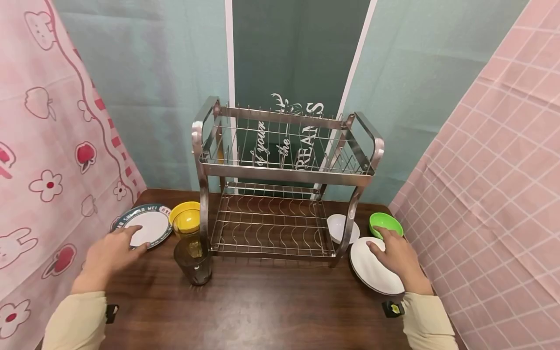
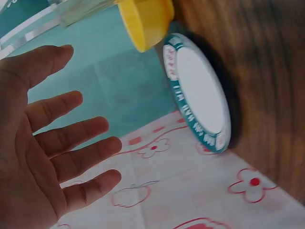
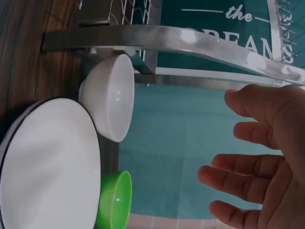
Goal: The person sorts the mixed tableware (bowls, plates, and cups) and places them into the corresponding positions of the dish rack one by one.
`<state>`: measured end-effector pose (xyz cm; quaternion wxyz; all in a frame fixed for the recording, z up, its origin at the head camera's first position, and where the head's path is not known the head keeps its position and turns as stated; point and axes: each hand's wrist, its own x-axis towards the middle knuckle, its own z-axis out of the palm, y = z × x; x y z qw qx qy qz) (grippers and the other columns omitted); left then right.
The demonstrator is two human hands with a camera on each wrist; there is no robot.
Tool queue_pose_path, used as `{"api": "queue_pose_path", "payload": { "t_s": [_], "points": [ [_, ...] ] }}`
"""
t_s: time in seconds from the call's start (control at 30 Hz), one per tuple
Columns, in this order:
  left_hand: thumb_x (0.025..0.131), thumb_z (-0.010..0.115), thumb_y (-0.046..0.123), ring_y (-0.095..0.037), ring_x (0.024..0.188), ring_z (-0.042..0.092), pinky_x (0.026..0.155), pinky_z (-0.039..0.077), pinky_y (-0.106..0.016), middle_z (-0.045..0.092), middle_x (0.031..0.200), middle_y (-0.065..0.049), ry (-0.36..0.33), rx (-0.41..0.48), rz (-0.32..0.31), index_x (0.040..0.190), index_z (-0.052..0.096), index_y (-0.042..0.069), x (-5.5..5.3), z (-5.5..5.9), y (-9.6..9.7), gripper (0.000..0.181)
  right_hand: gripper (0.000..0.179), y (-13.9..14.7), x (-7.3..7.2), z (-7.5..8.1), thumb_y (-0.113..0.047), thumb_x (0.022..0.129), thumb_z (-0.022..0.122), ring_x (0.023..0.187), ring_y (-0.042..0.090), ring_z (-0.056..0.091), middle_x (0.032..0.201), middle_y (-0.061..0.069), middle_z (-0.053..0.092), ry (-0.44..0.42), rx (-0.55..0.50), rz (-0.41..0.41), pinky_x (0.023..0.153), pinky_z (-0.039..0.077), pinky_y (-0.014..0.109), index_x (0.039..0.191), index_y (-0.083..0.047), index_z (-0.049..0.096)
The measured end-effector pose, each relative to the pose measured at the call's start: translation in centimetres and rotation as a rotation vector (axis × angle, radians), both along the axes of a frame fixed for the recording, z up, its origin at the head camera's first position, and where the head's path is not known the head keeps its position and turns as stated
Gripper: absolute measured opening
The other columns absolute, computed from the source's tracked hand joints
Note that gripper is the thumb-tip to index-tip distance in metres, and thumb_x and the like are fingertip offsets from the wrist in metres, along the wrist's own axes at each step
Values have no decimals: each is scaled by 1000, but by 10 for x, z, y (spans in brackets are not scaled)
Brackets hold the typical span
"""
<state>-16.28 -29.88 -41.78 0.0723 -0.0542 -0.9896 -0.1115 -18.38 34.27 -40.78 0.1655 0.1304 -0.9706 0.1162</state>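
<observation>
My left hand hovers at the near side of a plate with a green lettered rim; in the left wrist view its fingers are spread, holding nothing. Over the right part of the table, my right hand overlaps a stack of white oval plates in the head view. The right wrist view shows that hand with relaxed fingers and an empty palm, apart from the plates. A green bowl sits just beyond it, and a white bowl stands beside the plates.
A two-tier metal dish rack with bare wire shelves stands mid-table. Left of it are a yellow bowl and a dark see-through cup. Cloth curtains enclose the brown wooden table at the back and both sides.
</observation>
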Motion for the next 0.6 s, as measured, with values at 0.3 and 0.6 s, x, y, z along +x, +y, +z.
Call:
{"api": "queue_pose_path", "payload": {
  "t_s": [0.3, 0.6],
  "points": [
    [82, 66, 28, -55, 91, 51, 67, 40, -63, 52, 107, -37, 58, 131, 91, 113, 54, -9, -2, -19, -5, 50, 54, -13, -4, -4, -20, 85, 67, 90, 42, 58, 117, 31, 52, -85, -112, 4, 74, 44, 55, 126, 9, 48],
    [85, 62, 29, -58, 90, 48, 65, 39, -61, 51, 107, -39, 72, 229, 198, 113, 54, -8, 1, -29, -12, 47, 54, -28, -8, -15, -14, 82, 70, 90, 39, 60, 109, 27, 57, -85, -257, 31, 76, 45, 52, 126, 7, 48]
  ]
}}
